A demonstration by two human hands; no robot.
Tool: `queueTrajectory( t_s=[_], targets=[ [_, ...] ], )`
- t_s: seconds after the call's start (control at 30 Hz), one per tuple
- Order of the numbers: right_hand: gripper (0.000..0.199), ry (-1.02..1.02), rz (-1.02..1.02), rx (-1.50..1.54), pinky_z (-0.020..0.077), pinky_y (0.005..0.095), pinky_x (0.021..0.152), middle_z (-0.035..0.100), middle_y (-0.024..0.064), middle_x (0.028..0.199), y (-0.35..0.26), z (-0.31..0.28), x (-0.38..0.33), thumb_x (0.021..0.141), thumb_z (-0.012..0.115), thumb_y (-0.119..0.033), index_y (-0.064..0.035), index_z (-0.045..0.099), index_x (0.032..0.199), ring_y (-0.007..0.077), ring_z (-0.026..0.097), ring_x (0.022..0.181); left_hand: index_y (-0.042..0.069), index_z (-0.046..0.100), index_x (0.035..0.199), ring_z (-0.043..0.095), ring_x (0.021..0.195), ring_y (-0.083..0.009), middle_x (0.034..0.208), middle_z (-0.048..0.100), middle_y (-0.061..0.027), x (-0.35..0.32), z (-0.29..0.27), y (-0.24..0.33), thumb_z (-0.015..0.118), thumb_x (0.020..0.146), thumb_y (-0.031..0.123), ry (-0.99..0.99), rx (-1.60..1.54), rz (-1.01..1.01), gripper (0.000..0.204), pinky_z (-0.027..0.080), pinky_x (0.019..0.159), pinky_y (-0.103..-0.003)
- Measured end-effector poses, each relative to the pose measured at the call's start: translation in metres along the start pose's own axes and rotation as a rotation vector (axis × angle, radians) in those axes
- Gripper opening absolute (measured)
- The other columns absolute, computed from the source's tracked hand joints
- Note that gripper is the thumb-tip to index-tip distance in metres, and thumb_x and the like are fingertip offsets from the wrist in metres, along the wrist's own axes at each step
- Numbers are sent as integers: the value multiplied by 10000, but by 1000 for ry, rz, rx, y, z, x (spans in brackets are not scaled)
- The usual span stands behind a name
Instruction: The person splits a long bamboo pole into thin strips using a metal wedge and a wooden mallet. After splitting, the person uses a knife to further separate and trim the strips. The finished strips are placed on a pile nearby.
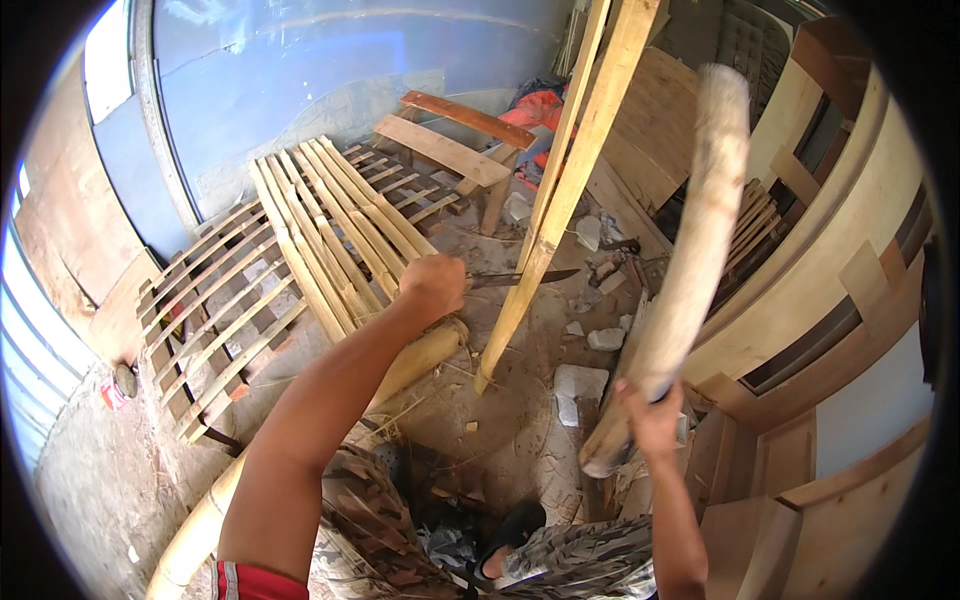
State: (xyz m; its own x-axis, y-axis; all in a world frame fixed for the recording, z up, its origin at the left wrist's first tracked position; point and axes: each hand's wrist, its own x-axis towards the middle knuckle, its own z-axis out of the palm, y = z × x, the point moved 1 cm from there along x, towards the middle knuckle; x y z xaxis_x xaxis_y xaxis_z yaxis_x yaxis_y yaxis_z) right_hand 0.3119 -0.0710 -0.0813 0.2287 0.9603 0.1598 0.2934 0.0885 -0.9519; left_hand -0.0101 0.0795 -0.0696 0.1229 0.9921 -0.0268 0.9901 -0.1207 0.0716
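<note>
- Several split bamboo slats [330, 215] lie on a slatted frame [215, 320], just left of and beyond the left hand.
- The left hand [432, 283] is clenched around a knife [520, 278], blade touching an upright bamboo strip [560, 190].
- A bamboo pole [300, 440] lies on the floor under that arm.
- The right hand [648, 415] grips a thick wooden club [690, 250], raised upright.
- Wooden furniture [850, 280] stands close right of it.
</note>
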Motion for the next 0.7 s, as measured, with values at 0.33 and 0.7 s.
queueTrajectory(
  t_s=[0.33,0.7],
  targets=[
    [1034,-467,454,-264,376,378,1056,487,231,1373,75,-15,-32,633,872,-336,52,332,1424,331,473,1274,-8,711,898,692,905,-342,919,703,-213,-7,14,-13,659,733,187,75,-40,-34,261,567,786,-421],
    [671,-705,704,500,569,446,781,660,170,1064,111,9,-71,747,807,-90,8,444,1303,304,691,912,-14,712,827,700,838,-335,869,704,-208,-13,14,-23,677,706,209,38,-42,-40,256,570,733,-424]
  ],
)
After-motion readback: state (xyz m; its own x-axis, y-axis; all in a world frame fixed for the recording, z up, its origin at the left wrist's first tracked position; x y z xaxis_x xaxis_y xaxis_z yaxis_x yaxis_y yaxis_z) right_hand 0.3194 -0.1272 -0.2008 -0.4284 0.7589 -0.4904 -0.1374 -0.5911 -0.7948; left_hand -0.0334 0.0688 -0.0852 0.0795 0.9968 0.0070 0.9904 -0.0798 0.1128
